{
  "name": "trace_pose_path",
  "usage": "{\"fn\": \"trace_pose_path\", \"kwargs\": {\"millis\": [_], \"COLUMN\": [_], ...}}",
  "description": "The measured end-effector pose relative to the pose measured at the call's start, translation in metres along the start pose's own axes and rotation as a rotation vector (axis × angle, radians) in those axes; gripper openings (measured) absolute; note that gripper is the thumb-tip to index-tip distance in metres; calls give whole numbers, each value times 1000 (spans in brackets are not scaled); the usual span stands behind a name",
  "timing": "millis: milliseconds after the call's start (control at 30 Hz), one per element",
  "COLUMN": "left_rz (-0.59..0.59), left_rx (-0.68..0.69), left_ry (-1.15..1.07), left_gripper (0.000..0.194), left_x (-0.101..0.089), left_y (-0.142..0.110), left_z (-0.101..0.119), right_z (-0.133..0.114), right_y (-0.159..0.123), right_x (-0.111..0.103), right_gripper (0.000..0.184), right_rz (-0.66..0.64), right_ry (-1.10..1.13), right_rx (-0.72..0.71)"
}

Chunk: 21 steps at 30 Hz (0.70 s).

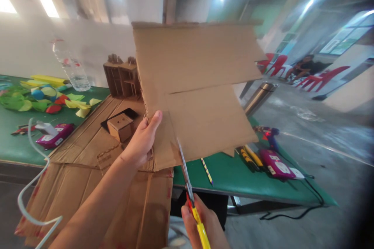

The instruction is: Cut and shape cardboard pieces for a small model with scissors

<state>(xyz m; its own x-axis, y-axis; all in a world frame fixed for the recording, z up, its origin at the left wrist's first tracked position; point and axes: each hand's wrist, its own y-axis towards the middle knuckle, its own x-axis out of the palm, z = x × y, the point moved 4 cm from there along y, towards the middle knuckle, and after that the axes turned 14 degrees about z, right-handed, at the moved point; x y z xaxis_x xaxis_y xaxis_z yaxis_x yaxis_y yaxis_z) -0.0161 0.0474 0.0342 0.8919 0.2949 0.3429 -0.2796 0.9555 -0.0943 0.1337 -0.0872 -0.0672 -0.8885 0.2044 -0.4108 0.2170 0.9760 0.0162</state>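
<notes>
My left hand (143,137) grips the left edge of a large cardboard sheet (204,120), thumb on the near face, holding it raised above the table. A long slit runs across the sheet from its right side, and a faint line slopes down below it. Yellow-handled scissors (189,190) are in my right hand (204,218), fingers closed round the handles. Their blades point up at the sheet's lower edge, in line with the faint line. Whether the blades are apart is hard to see.
More cardboard (117,198) lies under my left arm, with a small cardboard box (120,126) on it. On the green table (216,179) are a pencil (207,172), purple power strips (276,163), a glue gun (270,135), a metal flask (261,97) and a plastic bottle (71,66).
</notes>
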Motion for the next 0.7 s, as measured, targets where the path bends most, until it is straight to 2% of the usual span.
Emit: {"fn": "trace_pose_path", "kwargs": {"millis": [100,167,300,467,567,700], "left_rz": [59,95,123,89,54,34], "left_rx": [276,392,425,445,453,470], "left_ry": [163,241,298,330,346,361], "left_gripper": [41,44,41,40,41,40], "left_x": [-7,-10,-13,-9,-7,-7], "left_y": [7,9,9,4,2,-2], "left_z": [5,6,8,9,8,7], "right_z": [1,2,0,-5,-8,-11], "right_y": [0,0,0,0,-1,-3], "right_x": [1,1,2,0,-2,-3], "right_gripper": [33,35,53,74,79,78], "right_rz": [-25,-34,-54,-95,-103,-78], "right_ry": [5,-13,-23,1,15,6], "right_rx": [-11,-19,-17,12,62,43]}}
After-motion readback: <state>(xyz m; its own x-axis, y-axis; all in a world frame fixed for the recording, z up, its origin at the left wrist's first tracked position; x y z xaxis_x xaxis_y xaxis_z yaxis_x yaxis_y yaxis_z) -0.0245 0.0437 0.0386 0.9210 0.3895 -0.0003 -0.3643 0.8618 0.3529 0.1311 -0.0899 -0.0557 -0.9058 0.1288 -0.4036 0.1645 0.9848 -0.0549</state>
